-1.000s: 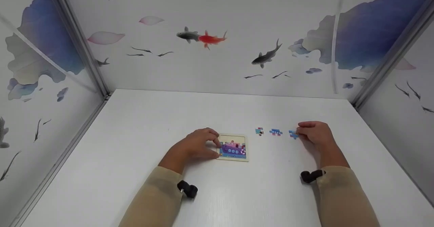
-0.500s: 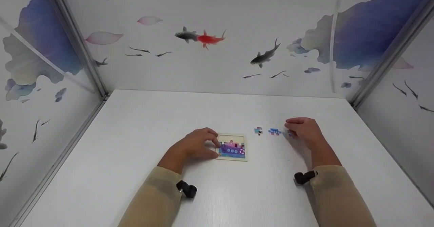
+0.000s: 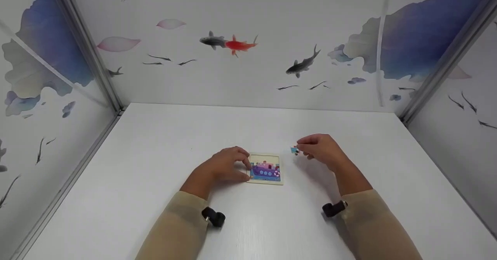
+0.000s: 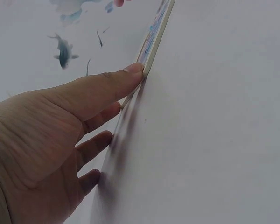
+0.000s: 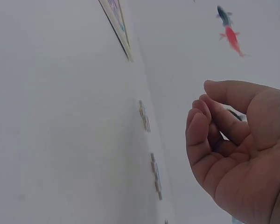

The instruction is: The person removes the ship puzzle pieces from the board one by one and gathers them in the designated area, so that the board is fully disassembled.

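My left hand (image 3: 227, 165) holds the left side of a small square wooden jigsaw tray (image 3: 282, 169) with a purple boat picture. In the left wrist view its thumb (image 4: 126, 81) presses on the corner of the tray. Right of the tray, a loose jigsaw piece (image 3: 294, 150) lies by the fingertips of my right hand (image 3: 326, 151). That hand hovers with loosely curled fingers and nothing visible between them. The right wrist view shows one piece (image 5: 144, 116), a second piece (image 5: 156, 177) and the edge of a third on the table. Two are hidden behind the hand in the head view.
A white table (image 3: 256, 221) stands inside white panels, with a back wall (image 3: 248, 81) printed with fish and petals. Metal posts (image 3: 85, 42) rise at the corners. A black wrist camera (image 3: 213, 216) sits on each sleeve.
My right hand has moved left, from the rightmost loose piece past the middle one to the piece nearest the tray. The left hand and the tray have stayed in place.
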`<act>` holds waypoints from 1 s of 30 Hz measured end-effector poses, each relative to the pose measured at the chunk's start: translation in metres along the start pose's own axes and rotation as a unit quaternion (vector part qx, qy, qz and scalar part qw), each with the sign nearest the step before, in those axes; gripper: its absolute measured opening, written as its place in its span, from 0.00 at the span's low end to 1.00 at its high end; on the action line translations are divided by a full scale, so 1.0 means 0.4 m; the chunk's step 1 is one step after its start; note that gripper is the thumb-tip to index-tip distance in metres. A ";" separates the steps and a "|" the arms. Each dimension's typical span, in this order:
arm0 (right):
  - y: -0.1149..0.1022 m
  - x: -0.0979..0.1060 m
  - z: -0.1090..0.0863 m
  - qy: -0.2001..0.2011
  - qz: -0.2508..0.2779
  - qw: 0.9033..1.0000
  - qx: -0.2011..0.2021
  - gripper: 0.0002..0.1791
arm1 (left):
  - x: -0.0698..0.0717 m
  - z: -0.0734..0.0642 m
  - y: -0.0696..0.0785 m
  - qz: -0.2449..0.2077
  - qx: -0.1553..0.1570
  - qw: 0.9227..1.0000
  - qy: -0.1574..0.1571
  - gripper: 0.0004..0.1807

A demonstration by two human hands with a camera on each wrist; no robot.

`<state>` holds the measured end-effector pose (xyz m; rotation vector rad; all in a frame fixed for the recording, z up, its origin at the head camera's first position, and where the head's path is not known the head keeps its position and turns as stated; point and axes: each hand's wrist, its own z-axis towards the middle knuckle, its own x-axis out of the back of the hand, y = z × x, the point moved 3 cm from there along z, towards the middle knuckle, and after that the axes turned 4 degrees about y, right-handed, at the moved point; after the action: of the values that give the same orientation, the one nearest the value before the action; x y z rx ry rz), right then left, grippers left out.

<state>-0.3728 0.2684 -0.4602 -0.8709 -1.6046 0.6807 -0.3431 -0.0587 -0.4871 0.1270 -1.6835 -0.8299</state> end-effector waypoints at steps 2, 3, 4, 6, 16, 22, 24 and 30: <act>-0.019 -0.021 -0.008 -0.007 -0.005 1.000 0.008 0.18 | 0.000 -0.001 0.001 -0.001 0.000 1.000 0.001 0.07; -0.028 -0.032 -0.013 -0.012 -0.006 1.000 0.014 0.18 | 0.000 -0.002 0.001 -0.001 -0.001 1.000 0.001 0.07; -0.036 -0.042 -0.017 -0.016 -0.005 1.000 0.020 0.18 | 0.001 -0.002 0.002 -0.002 -0.001 1.000 0.002 0.07; -0.053 -0.062 -0.023 -0.026 -0.003 0.999 0.032 0.18 | 0.000 -0.004 0.003 -0.002 0.002 1.000 0.001 0.06; -0.124 -0.158 -0.030 -0.073 -0.009 0.995 0.063 0.19 | -0.001 0.000 0.004 -0.003 0.018 1.000 -0.002 0.06; -0.145 -0.195 -0.025 -0.101 0.001 0.993 0.061 0.18 | 0.000 0.002 0.005 0.006 -0.001 1.000 -0.001 0.05; -0.144 -0.203 -0.024 -0.105 -0.005 0.993 0.055 0.16 | 0.000 0.001 0.005 0.004 -0.003 1.000 -0.002 0.04; -0.120 -0.220 -0.016 -0.108 -0.044 0.992 0.038 0.11 | 0.003 -0.004 0.007 0.000 -0.003 1.000 -0.008 0.03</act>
<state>-0.3669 0.1685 -0.4685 -0.6842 -1.7864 0.7898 -0.3411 -0.0581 -0.4846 0.1173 -1.6949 -0.8388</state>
